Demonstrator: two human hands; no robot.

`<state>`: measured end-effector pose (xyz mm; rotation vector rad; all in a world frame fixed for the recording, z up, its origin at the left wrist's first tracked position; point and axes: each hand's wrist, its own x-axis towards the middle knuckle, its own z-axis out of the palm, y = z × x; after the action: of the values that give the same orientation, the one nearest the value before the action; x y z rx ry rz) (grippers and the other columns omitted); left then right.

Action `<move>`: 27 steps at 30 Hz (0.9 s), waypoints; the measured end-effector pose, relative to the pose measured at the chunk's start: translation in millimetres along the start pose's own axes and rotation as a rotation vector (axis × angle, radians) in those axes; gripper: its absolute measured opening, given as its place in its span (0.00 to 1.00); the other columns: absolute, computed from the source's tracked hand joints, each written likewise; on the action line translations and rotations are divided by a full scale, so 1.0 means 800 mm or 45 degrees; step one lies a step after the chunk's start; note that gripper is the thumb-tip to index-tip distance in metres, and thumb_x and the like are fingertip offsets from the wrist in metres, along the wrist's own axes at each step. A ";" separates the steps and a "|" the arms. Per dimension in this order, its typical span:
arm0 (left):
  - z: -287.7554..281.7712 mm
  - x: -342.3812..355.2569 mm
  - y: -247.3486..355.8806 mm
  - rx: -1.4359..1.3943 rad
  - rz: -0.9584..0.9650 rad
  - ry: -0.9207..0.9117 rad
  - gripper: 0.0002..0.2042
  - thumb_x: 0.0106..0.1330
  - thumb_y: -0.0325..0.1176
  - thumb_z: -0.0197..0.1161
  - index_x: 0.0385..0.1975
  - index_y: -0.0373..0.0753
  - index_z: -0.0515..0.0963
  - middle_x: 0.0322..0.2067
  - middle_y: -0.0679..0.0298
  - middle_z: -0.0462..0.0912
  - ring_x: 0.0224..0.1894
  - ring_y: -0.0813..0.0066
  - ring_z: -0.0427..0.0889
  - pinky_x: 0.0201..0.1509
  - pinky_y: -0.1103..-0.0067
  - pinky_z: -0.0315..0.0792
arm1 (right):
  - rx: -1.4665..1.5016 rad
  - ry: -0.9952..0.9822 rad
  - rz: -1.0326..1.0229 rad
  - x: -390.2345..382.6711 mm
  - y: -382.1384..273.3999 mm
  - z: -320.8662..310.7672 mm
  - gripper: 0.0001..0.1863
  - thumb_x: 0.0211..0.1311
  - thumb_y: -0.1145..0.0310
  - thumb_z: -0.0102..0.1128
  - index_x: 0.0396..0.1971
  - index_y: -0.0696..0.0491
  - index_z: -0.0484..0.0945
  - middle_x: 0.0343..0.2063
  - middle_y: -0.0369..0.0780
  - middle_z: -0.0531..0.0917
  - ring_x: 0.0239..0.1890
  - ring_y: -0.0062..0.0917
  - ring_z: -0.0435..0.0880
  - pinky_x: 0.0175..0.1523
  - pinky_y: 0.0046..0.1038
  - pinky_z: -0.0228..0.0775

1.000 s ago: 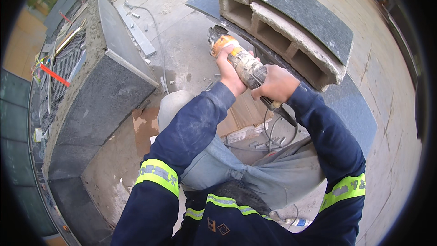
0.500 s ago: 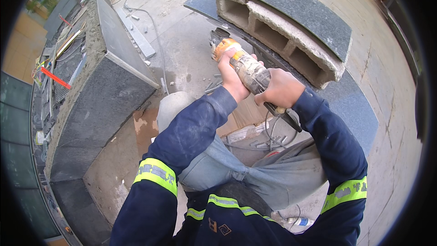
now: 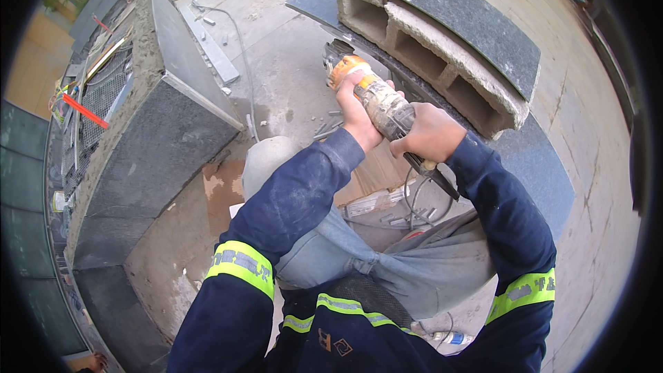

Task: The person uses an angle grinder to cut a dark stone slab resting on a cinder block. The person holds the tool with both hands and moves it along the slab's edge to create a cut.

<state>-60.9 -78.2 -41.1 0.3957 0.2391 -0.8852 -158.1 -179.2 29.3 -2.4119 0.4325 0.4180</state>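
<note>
An angle grinder (image 3: 382, 100) with an orange head and a dusty, pale-smeared body is held out in front of me, its head toward the far left. My left hand (image 3: 357, 116) wraps the body just behind the head. My right hand (image 3: 434, 132) grips the dark rear end, and the cord trails below it. The disc cannot be made out. Right beyond the grinder, a hollow concrete block (image 3: 450, 62) lies on its side, with a dark grey stone slab (image 3: 442, 10) on top and another slab (image 3: 535, 159) beneath it.
On the left stands a low wall faced with grey stone (image 3: 162, 145), mortar along its top. A narrow stone strip (image 3: 209, 45) and a cable (image 3: 238, 34) lie on the floor beyond. Cardboard (image 3: 373, 176) and stone offcuts lie between my legs. Another person's hand (image 3: 99, 362) shows at lower left.
The view has shifted slightly, so the block and slabs sit a little further right. Both hands keep their hold on the angle grinder. Another person's hand has come into view at lower left.
</note>
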 end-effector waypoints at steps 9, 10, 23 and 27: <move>-0.004 0.013 0.008 -0.001 0.022 0.039 0.23 0.50 0.51 0.57 0.39 0.41 0.66 0.31 0.57 0.73 0.33 0.57 0.76 0.37 0.63 0.74 | 0.006 0.011 -0.005 0.013 -0.004 -0.001 0.30 0.30 0.54 0.68 0.29 0.67 0.78 0.26 0.51 0.82 0.29 0.37 0.84 0.36 0.29 0.76; -0.004 0.014 0.008 0.003 0.027 0.047 0.23 0.50 0.51 0.57 0.39 0.40 0.66 0.31 0.57 0.73 0.33 0.57 0.76 0.37 0.63 0.74 | 0.018 0.012 -0.009 0.014 -0.003 0.000 0.30 0.30 0.54 0.68 0.29 0.67 0.79 0.26 0.51 0.82 0.29 0.37 0.84 0.37 0.29 0.76; -0.014 0.035 0.023 0.031 0.076 0.007 0.29 0.49 0.52 0.58 0.45 0.37 0.65 0.32 0.55 0.74 0.31 0.54 0.77 0.37 0.62 0.75 | -0.017 0.059 -0.014 0.042 -0.003 0.005 0.25 0.30 0.58 0.68 0.27 0.64 0.79 0.24 0.49 0.81 0.27 0.35 0.81 0.37 0.31 0.73; -0.016 0.042 0.025 0.040 0.074 0.013 0.30 0.48 0.52 0.58 0.45 0.36 0.65 0.33 0.55 0.73 0.31 0.54 0.77 0.37 0.62 0.75 | -0.039 0.017 -0.033 0.053 0.002 0.005 0.30 0.29 0.53 0.68 0.28 0.67 0.79 0.28 0.51 0.82 0.31 0.36 0.84 0.39 0.29 0.76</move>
<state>-25.3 -84.8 -60.4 0.4344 0.2220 -0.8310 -121.6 -186.6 8.5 -2.4485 0.4031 0.4000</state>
